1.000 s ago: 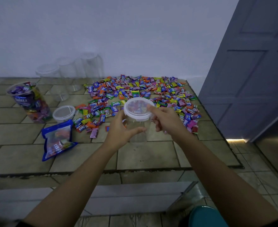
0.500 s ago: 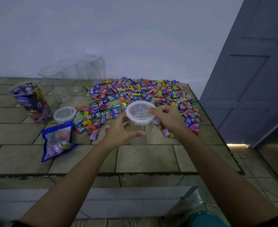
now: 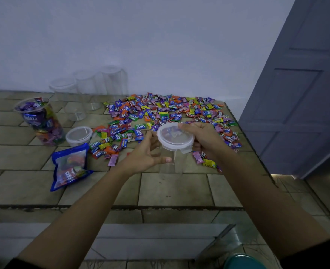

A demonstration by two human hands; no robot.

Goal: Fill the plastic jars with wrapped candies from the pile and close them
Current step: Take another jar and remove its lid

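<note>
Gripping a lidded jar point(image 3: 171, 164), left hand point(image 3: 145, 155) and right hand point(image 3: 206, 141) meet over tiled counter point(image 3: 175, 191), white wall point(image 3: 141, 45) behind.

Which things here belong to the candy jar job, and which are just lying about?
Job: held jar, lid, left hand, right hand, candy pile, filled jar, spare lid, empty jars.
Lying about: blue bag, door.
</note>
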